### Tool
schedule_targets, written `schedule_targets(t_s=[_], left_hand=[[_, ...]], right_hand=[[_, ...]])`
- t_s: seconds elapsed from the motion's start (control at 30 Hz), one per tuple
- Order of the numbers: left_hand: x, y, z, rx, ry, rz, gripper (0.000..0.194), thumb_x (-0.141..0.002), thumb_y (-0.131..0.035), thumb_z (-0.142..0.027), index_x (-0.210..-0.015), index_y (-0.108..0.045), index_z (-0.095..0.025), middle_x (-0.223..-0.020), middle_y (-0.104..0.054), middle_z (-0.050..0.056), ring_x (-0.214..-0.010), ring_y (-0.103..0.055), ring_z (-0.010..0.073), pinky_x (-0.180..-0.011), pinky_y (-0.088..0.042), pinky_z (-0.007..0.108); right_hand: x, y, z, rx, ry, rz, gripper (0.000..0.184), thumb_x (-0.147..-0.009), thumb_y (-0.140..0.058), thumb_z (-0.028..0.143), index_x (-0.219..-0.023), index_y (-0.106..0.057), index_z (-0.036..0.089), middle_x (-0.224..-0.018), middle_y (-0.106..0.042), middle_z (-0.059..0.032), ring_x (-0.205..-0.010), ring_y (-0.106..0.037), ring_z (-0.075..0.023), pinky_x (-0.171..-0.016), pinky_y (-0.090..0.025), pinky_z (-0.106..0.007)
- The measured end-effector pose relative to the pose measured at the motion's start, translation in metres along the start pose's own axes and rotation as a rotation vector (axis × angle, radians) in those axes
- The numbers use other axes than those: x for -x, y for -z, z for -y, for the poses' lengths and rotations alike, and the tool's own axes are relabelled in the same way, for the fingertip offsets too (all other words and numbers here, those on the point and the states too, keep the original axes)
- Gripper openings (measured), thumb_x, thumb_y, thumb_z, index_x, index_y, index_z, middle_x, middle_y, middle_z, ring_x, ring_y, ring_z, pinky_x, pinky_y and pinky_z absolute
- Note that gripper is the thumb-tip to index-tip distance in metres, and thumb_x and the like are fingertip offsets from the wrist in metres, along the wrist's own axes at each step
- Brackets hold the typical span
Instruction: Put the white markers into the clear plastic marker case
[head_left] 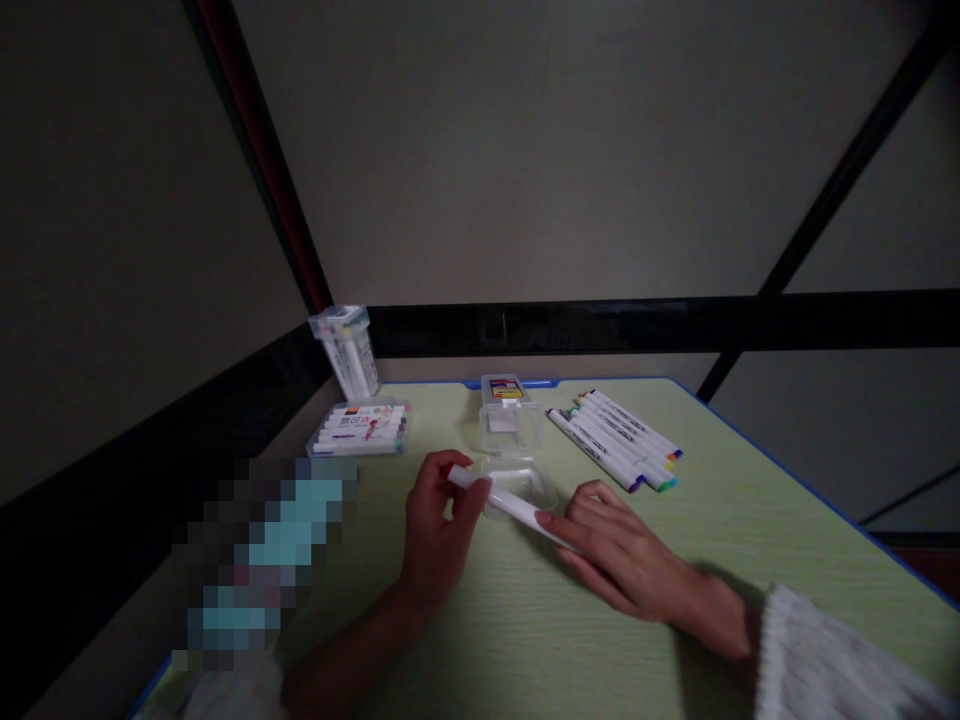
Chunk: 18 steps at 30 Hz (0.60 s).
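Observation:
A white marker pen [504, 500] with a red cap end is held between both my hands above the pale green table [480, 640]. My left hand [439, 530] is closed on its capped left end. My right hand [622, 560] pinches its other end, fingers curled. Just behind the pen lies an open clear plastic case [517, 440], its lid flap [534, 482] lying toward me.
A row of several white markers [615, 438] with coloured caps lies at the right. A flat clear box of markers [360, 430] lies at the left, an upright clear box of markers [348, 352] behind it. A blurred-out patch [255, 560] covers the table's near left.

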<state>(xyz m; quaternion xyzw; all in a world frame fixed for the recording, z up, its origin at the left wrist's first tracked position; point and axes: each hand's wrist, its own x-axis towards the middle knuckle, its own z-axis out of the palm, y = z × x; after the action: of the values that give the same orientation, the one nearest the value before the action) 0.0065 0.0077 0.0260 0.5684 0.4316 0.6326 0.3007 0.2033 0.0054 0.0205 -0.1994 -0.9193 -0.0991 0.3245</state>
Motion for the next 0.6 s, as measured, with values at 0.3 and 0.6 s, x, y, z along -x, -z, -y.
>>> schedule_targets(t_s=[0.3,0.6], left_hand=[[0.0011,0.0022,0.0008,-0.029,-0.06,0.018,0.008,-0.077,-0.054,-0.024,-0.076,-0.049,-0.018,-0.062,-0.045,-0.005,-0.053,-0.043,0.009,-0.047,-0.034,0.017],[-0.0006,0.001,-0.0006,-0.024,-0.065,-0.014,0.008,-0.075,-0.055,-0.022,-0.075,-0.049,-0.018,-0.061,-0.044,-0.005,-0.051,-0.041,0.0082,-0.045,-0.031,0.016]], right_hand=[[0.0023,0.0019,0.0034,0.024,-0.019,-0.077,0.027,-0.092,-0.031,0.019,-0.114,-0.046,0.013,-0.062,-0.054,-0.0014,-0.057,-0.05,-0.0158,-0.054,-0.041,-0.028],[0.0062,-0.0034,0.0041,0.013,-0.082,-0.279,0.012,-0.09,-0.04,0.018,-0.086,-0.051,0.016,-0.057,-0.053,-0.0005,-0.051,-0.049,-0.0132,-0.05,-0.042,-0.025]])
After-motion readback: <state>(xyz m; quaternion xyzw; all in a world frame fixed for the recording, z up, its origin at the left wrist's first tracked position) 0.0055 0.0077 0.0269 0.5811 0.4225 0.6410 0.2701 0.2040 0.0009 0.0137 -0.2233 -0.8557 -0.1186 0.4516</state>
